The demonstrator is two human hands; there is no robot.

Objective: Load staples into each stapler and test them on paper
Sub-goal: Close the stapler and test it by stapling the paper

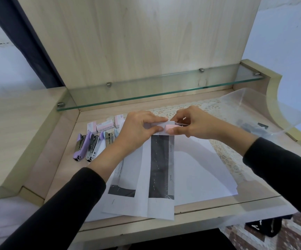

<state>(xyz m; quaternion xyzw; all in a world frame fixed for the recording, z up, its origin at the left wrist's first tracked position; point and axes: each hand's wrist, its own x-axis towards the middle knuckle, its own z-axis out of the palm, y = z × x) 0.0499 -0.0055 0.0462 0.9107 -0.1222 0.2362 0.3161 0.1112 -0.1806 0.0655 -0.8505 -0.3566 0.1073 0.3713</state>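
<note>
My right hand (pixel 194 123) grips a small pink stapler (pixel 170 128) whose jaws sit over the far end of a folded paper strip (pixel 162 165) with a black printed band and a line of staples down it. My left hand (pixel 138 129) pinches that far end of the strip right beside the stapler. Several other staplers lie to the left on the desk: a purple one (pixel 82 147), a metal one lying opened (pixel 92 147), and another opened with a blue end (pixel 110 138). Pink staple boxes (pixel 104 125) stand behind them.
White paper sheets (pixel 200 168) lie under the strip on the desk's glass top. A lace mat (pixel 223 152) lies to the right. A clear plastic tub (pixel 254 112) holding dark items stands at the back right. A glass shelf (pixel 155 87) runs above the desk's back.
</note>
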